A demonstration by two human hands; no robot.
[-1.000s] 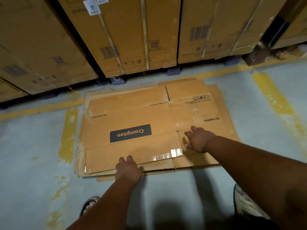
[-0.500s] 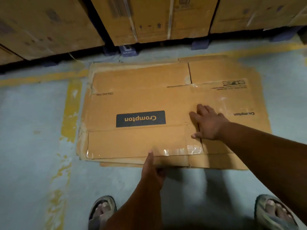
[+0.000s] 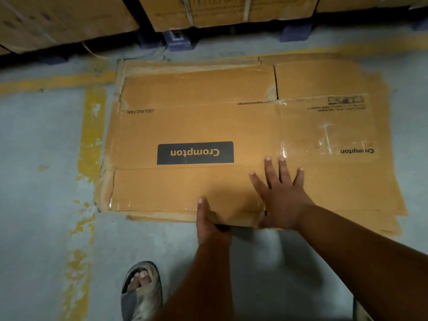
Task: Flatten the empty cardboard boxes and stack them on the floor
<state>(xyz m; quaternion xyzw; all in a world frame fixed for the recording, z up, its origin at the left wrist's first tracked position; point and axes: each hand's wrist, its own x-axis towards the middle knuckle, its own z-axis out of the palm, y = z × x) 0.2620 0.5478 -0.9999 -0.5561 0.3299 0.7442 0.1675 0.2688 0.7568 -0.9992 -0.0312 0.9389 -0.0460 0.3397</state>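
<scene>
Left grip (image 3: 212, 218) pinches flattened box's (image 3: 196, 130) near edge, likely several layers; right hand (image 3: 281, 198) presses flat beside it. We see box's long axis running left-right.

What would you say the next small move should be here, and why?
Probably press the near flap flat. The right hand lies spread on the top flattened box, while the left hand pinches its near edge, thumb on top, where that edge sits slightly lifted off the cardboard stack.
</scene>
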